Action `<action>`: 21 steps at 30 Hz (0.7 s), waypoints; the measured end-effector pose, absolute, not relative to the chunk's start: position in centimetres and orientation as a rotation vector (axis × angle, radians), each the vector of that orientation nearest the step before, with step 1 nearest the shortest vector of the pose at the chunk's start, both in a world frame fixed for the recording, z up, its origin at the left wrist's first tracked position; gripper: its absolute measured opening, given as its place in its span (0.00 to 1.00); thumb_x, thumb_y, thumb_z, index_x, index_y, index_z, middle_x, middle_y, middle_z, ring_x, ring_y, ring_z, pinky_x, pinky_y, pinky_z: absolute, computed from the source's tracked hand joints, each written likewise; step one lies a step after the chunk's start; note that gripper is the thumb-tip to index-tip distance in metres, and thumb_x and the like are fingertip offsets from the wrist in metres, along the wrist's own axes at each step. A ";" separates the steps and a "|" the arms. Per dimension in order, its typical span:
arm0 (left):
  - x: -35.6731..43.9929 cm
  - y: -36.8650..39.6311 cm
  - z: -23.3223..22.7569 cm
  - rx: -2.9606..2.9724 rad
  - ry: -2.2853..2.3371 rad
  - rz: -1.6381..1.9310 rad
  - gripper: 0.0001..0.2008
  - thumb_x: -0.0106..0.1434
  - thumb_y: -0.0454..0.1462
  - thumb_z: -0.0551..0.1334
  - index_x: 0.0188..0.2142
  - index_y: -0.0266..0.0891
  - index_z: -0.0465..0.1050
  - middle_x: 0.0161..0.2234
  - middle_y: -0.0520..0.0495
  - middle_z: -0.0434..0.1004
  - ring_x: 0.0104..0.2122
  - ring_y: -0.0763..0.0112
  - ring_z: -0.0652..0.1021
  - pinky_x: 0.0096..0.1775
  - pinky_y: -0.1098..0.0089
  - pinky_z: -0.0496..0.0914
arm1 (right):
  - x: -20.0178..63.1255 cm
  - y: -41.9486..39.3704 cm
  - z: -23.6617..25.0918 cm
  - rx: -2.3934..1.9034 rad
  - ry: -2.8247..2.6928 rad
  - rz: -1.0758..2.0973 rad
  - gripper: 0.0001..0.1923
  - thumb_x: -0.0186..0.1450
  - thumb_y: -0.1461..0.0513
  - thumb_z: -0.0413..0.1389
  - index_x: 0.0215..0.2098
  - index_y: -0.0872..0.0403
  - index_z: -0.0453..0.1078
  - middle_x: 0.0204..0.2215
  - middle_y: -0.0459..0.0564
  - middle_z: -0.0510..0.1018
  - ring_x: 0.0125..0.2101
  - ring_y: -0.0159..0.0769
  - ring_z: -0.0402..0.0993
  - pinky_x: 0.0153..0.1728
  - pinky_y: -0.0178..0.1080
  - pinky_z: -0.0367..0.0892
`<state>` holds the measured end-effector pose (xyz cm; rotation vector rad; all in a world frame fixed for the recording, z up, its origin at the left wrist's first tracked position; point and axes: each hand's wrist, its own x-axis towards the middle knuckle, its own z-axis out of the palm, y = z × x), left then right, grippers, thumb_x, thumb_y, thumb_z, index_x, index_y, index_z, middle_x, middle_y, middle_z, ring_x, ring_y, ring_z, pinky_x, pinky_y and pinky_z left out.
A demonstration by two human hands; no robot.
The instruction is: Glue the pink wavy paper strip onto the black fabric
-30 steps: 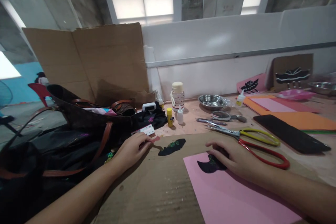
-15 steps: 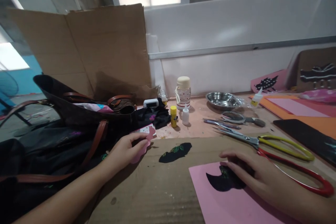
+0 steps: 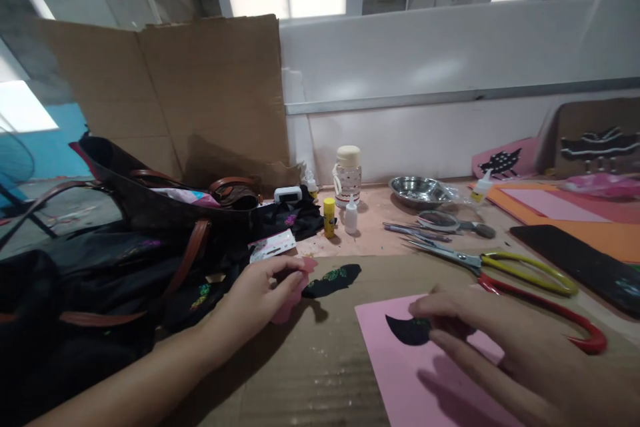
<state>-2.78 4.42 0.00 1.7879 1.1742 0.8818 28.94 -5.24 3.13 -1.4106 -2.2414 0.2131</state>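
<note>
left hand point(image 3: 257, 293) fingers pinched on a small pink piece point(image 3: 295, 293), just beside black cutout point(image 3: 331, 281), whose long axis runs left-right, right end tilted away. right hand point(image 3: 495, 340) lies spread, fingers apart, on second black shape point(image 3: 406, 330) atop pink sheet point(image 3: 400, 373).

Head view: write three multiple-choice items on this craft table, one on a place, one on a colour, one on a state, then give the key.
1. Where do the scissors lie?
A. on the handbag
B. on the cardboard right of the pink sheet
C. in the metal bowl

2. What colour is the sheet under the right hand?
A. pink
B. green
C. white

3. What is the left hand doing?
A. resting flat and bare
B. gripping the scissors
C. holding a small pink piece

Key: B, their red and yellow handles lie on the cardboard there; A, the sheet is plainly pink; C, its fingers close on the piece.
</note>
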 end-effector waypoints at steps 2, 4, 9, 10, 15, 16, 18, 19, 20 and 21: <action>-1.3 3.1 0.5 1.720 1.115 0.834 0.17 0.66 0.52 0.62 0.36 0.40 0.75 0.19 0.55 0.71 0.16 0.73 0.69 0.21 0.74 0.61 | 27.8 -5.0 3.9 -1.407 -2.198 0.320 0.14 0.67 0.51 0.61 0.49 0.42 0.77 0.38 0.50 0.85 0.33 0.45 0.81 0.32 0.42 0.75; 0.1 2.3 0.7 1.672 1.046 0.794 0.17 0.68 0.51 0.62 0.34 0.39 0.73 0.16 0.56 0.67 0.15 0.75 0.66 0.20 0.75 0.59 | 26.1 -3.7 4.3 -1.384 -2.130 0.587 0.15 0.70 0.53 0.57 0.53 0.45 0.72 0.31 0.48 0.83 0.30 0.41 0.79 0.30 0.39 0.73; 1.7 2.8 -0.5 1.594 0.961 0.826 0.23 0.68 0.51 0.61 0.54 0.38 0.69 0.19 0.58 0.70 0.14 0.75 0.67 0.21 0.74 0.63 | 22.4 1.6 3.0 -1.234 -1.789 1.174 0.22 0.71 0.50 0.57 0.58 0.50 0.62 0.28 0.43 0.77 0.23 0.34 0.76 0.24 0.35 0.68; 1.8 3.0 -0.9 1.582 0.964 0.843 0.25 0.67 0.51 0.61 0.56 0.38 0.66 0.20 0.59 0.70 0.14 0.75 0.68 0.21 0.73 0.64 | 22.1 2.3 2.5 -1.216 -1.761 1.218 0.19 0.71 0.49 0.56 0.53 0.51 0.66 0.29 0.44 0.77 0.23 0.33 0.75 0.23 0.35 0.67; 1.7 2.7 -1.6 1.575 0.962 0.816 0.24 0.67 0.46 0.62 0.59 0.40 0.66 0.25 0.56 0.72 0.19 0.74 0.73 0.24 0.74 0.69 | 21.8 2.7 0.2 -1.126 -1.727 1.301 0.15 0.72 0.50 0.56 0.35 0.53 0.70 0.29 0.45 0.75 0.28 0.31 0.72 0.29 0.34 0.68; 1.8 2.4 -1.7 1.581 0.956 0.793 0.24 0.66 0.45 0.62 0.59 0.40 0.67 0.26 0.56 0.73 0.20 0.74 0.73 0.23 0.74 0.68 | 21.8 2.6 0.0 -1.138 -1.689 1.321 0.16 0.71 0.49 0.56 0.33 0.53 0.69 0.27 0.44 0.74 0.27 0.31 0.72 0.27 0.33 0.67; 1.9 2.1 -1.7 1.595 0.951 0.761 0.23 0.66 0.45 0.62 0.58 0.41 0.68 0.27 0.55 0.74 0.19 0.74 0.72 0.20 0.75 0.66 | 22.1 2.5 -0.2 -1.191 -1.592 1.372 0.18 0.69 0.47 0.58 0.31 0.52 0.67 0.25 0.43 0.72 0.27 0.32 0.74 0.22 0.31 0.62; 1.9 2.0 -1.6 1.606 0.954 0.758 0.23 0.66 0.46 0.62 0.58 0.40 0.68 0.27 0.54 0.74 0.19 0.74 0.72 0.20 0.75 0.65 | 22.2 2.5 -0.3 -1.217 -1.547 1.405 0.19 0.67 0.47 0.59 0.31 0.52 0.65 0.25 0.43 0.73 0.27 0.33 0.77 0.20 0.30 0.58; 1.9 2.0 -1.5 1.625 0.962 0.767 0.23 0.66 0.46 0.62 0.58 0.40 0.69 0.28 0.54 0.74 0.20 0.73 0.72 0.20 0.74 0.66 | 22.4 2.6 -0.2 -1.240 -1.510 1.435 0.20 0.66 0.46 0.60 0.31 0.51 0.64 0.25 0.43 0.74 0.28 0.34 0.78 0.18 0.30 0.56; 1.8 2.0 -1.4 1.650 0.976 0.785 0.23 0.66 0.46 0.61 0.58 0.41 0.69 0.29 0.53 0.75 0.22 0.72 0.74 0.23 0.74 0.67 | 22.6 2.7 -0.2 -1.264 -1.482 1.455 0.20 0.66 0.45 0.60 0.32 0.51 0.63 0.26 0.43 0.75 0.28 0.35 0.79 0.17 0.29 0.54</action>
